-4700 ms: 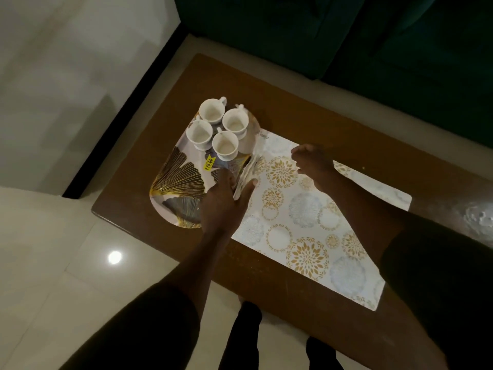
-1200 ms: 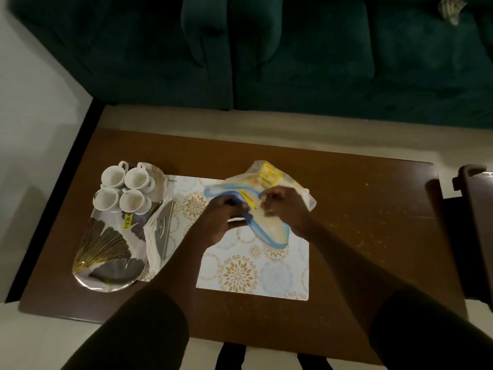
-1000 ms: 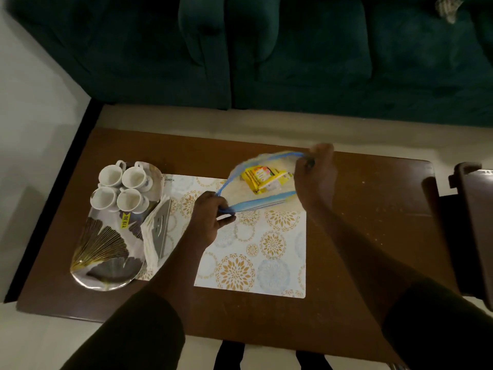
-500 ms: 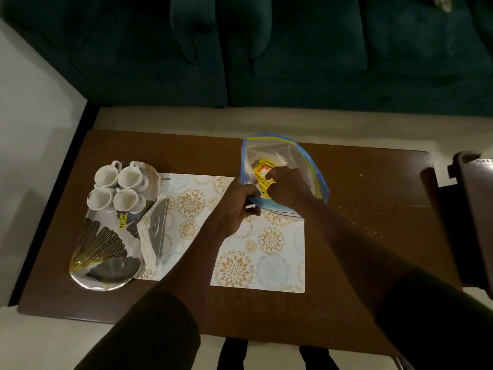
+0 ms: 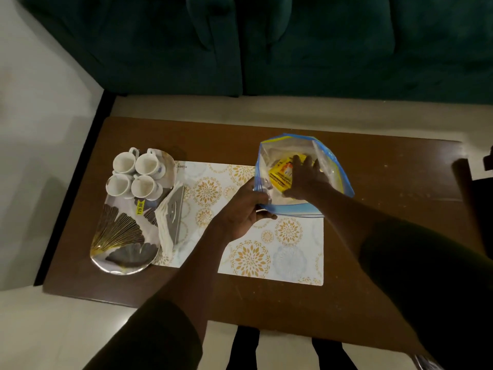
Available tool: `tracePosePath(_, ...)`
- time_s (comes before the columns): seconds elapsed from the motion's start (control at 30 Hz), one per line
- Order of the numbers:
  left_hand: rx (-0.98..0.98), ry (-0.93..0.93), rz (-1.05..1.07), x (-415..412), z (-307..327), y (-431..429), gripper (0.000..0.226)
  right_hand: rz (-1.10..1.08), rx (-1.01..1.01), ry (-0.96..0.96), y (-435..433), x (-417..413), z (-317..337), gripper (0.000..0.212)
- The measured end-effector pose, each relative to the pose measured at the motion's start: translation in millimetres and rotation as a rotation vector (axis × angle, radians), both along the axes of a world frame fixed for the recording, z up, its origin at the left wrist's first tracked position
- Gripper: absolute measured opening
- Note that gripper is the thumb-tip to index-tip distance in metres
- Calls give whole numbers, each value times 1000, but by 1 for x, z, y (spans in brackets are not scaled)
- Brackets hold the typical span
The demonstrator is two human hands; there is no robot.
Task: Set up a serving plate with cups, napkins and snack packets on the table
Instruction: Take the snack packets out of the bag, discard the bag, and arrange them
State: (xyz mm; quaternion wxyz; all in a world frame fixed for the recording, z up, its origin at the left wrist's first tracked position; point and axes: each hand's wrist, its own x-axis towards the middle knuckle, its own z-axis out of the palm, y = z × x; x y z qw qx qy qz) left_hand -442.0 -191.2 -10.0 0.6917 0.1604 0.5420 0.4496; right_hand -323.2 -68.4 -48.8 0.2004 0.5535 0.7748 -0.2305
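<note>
Yellow with red print, the snack packet (image 5: 278, 174) lies inside a clear zip bag (image 5: 334, 169) with a blue rim. The bag sits at the 1 o'clock corner of the patterned placemat (image 5: 250, 259), partly on the mat and partly on the brown bench (image 5: 386, 249). The right hand (image 5: 306, 178) reaches into the bag's gaping mouth, its fingers (image 5: 306, 162) spread and fairly straight, laid on the packet without curling round it. The left hand (image 5: 240, 209) pinches the bag's rim at its 8 o'clock edge, fingers curled on the plastic.

At 9 o'clock from the mat, overlapping its edge, lies the oval serving plate (image 5: 120, 236) with a gold leaf pattern. Four white cups (image 5: 146, 164) cluster at its 12 o'clock end, touching one another. At its 3 o'clock side is a metal napkin holder (image 5: 174, 209) with white napkins (image 5: 162, 228); whether it rests on plate or mat is unclear. A dark green sofa (image 5: 293, 49) stands beyond the bench at 12 o'clock.
</note>
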Motion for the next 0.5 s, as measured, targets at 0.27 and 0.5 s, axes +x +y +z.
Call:
tracePosePath(0.27, 63, -47, 9, -3, -11, -7, 33, 121, 43, 24, 7, 10, 11, 47)
tracePosePath(0.5, 148, 234, 369, -3, 9, 13, 34, 489, -72, 72, 31, -44, 106, 32)
